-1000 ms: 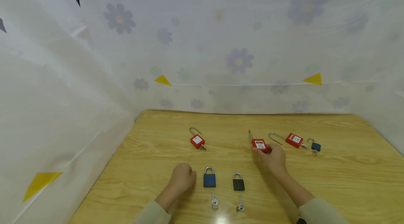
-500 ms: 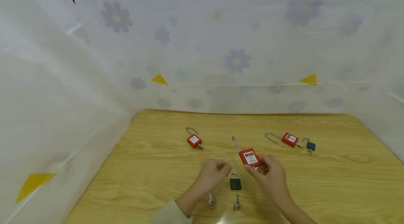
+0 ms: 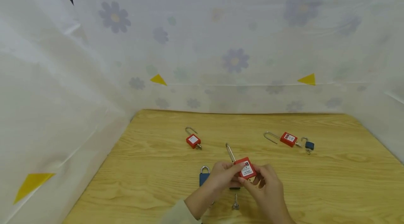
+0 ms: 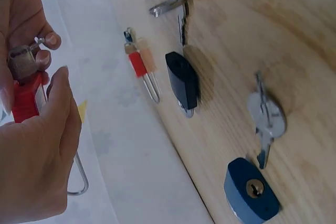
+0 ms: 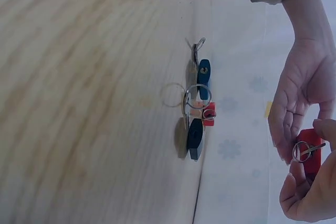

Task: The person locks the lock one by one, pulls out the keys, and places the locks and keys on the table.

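Note:
A red padlock [image 3: 245, 169] with a white label hangs above the table, its long shackle raised and pointing up-left. My left hand [image 3: 218, 179] grips the body from the left, thumb on the label. At the lower right, my right hand [image 3: 269, 187] pinches the bottom end, where a key [image 4: 23, 61] sticks out; its ring [image 5: 301, 152] shows in the right wrist view. Beneath the hands lies a black padlock [image 4: 182, 81], mostly hidden in the head view. A blue padlock [image 3: 203, 178] lies left of it, partly covered by my left hand.
Loose keys [image 3: 235, 203] lie in front of the black padlock, and another key [image 4: 266, 114] is by the blue one. Farther back are a red padlock [image 3: 193, 140] at left, another red padlock [image 3: 288, 139] at right, and a small blue padlock [image 3: 309, 145], all with raised shackles.
My right hand has brought the red padlock left and toward me. My left hand has moved right from the table and taken hold of the padlock's body.

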Available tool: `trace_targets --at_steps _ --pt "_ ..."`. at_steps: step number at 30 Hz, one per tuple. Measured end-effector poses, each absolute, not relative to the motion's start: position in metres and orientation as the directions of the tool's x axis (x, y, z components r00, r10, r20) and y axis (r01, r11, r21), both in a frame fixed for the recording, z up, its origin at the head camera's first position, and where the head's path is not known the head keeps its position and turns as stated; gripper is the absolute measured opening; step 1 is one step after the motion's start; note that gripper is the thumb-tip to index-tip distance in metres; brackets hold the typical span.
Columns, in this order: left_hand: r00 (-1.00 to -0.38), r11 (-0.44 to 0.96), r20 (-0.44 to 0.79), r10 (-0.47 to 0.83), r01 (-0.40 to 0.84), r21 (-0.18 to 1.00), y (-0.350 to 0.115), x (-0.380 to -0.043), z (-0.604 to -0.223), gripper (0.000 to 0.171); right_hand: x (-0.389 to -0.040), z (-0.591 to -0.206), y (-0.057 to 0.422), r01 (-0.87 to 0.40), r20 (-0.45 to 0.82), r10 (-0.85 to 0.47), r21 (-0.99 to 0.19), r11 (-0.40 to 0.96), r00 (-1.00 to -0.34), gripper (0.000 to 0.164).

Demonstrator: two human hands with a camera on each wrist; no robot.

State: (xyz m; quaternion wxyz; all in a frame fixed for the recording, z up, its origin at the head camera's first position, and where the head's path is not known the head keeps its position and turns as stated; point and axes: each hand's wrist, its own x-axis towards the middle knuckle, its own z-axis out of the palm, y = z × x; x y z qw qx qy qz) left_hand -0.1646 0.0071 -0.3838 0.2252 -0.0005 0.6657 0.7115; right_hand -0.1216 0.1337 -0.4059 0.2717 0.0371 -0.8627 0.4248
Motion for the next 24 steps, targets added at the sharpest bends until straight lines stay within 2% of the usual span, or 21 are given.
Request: trace_targets --at_steps 7,11,15,18,21,24 --pt "-0.897 -0.033 -0.309 0.314 -0.336 0.941 0.007 -0.161 -0.384 0.033 -0.117 -0.404 0.133 -0.237 0.451 0.181 -0.721 0.651 -0.874 0.037" --pt "-0.905 -0.038 -0.285 0.317 -0.312 0.949 0.007 -0.159 -0.383 0.035 -0.117 -0.403 0.14 -0.313 0.507 0.135 -0.697 0.645 -0.851 0.04" --pt "-0.901 -0.018 -0.279 0.331 -0.302 0.953 0.005 -0.155 -0.384 0.034 -0.123 -0.403 0.153 -0.361 0.524 0.147 -0.738 0.57 -0.839 0.025" --pt "-0.873 -0.002 -0.295 0.388 -0.321 0.947 0.005 -0.15 -0.384 0.032 -0.132 -0.401 0.163 -0.279 0.411 0.177 -0.821 0.499 -0.894 0.016" --pt "-0.838 0.013 -0.297 0.459 -0.327 0.945 0.005 -0.142 -0.383 0.03 -0.142 -0.397 0.17 -0.158 0.225 0.132 -0.905 0.395 -0.965 0.026" --pt "-0.822 0.058 -0.292 0.49 -0.304 0.951 0.003 -0.134 -0.381 0.029 -0.151 -0.394 0.17 -0.084 0.085 -0.006 -0.962 0.261 -0.996 0.037"
